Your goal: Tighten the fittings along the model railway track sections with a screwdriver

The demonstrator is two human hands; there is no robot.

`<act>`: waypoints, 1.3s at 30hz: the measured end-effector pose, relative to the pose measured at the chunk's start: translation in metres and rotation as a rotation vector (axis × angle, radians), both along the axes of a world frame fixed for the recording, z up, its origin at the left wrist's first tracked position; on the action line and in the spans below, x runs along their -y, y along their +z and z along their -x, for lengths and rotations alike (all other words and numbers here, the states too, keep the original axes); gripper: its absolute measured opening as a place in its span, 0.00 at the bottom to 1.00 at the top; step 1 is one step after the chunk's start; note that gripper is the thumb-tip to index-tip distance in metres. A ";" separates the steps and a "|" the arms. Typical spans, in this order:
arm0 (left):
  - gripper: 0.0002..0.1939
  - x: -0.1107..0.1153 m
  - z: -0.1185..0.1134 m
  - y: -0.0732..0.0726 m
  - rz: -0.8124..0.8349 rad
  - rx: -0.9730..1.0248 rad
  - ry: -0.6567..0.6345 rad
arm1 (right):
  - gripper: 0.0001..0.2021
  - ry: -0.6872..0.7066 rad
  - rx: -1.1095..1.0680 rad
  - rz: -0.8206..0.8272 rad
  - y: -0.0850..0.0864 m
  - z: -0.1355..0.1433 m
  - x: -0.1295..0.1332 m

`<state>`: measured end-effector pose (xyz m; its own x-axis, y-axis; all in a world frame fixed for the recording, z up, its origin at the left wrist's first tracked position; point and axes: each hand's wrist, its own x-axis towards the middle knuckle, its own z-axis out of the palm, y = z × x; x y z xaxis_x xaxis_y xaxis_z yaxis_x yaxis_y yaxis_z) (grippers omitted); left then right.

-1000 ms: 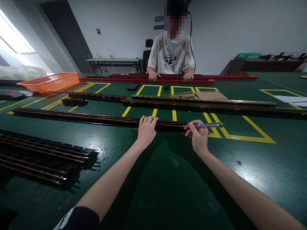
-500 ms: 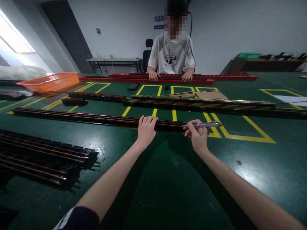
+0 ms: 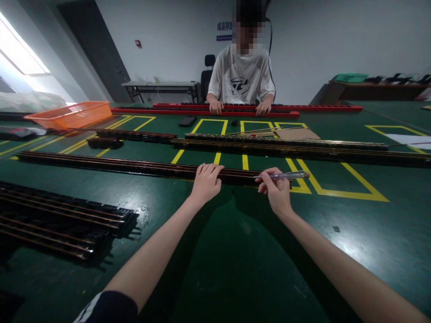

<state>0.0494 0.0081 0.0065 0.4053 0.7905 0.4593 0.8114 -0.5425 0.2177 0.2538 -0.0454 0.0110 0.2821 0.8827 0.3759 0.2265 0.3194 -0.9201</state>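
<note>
A long black strip (image 3: pixel 141 168) with copper-coloured rods along it lies across the table in front of me. My left hand (image 3: pixel 206 181) grips it near its right part, fingers bent over its top and far side. In my right hand (image 3: pixel 276 190) is a slim screwdriver (image 3: pixel 289 175) with a clear handle, held almost level like a pen. Its tip points left, at the right end of the strip; whether it touches the rods I cannot tell. The thumb side of my left hand faces the tool.
More rodded black strips lie at near left (image 3: pixel 63 211) and beyond my hands (image 3: pixel 303 150). An orange basket (image 3: pixel 70 115) stands at far left. Across the green table, a co-worker (image 3: pixel 240 76) has both hands on red-framed strips (image 3: pixel 323 108). Cardboard (image 3: pixel 298 133) lies behind.
My left hand has shifted very slightly to the right along the strip. The screwdriver and my right hand have moved a touch left.
</note>
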 end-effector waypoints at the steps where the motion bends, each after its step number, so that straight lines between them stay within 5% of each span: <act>1: 0.20 0.000 0.000 0.000 -0.005 -0.012 0.002 | 0.11 -0.001 0.001 0.002 0.000 0.000 0.000; 15: 0.15 -0.003 -0.004 -0.008 -0.121 -0.066 0.044 | 0.09 -0.004 0.002 -0.008 0.000 0.001 0.000; 39: 0.23 0.001 -0.007 -0.003 -0.087 -0.039 0.107 | 0.09 0.019 0.059 0.004 -0.001 -0.001 -0.001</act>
<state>0.0565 0.0070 0.0034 0.3393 0.7883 0.5132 0.8728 -0.4674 0.1409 0.2545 -0.0446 0.0095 0.2429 0.8891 0.3878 0.2745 0.3205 -0.9066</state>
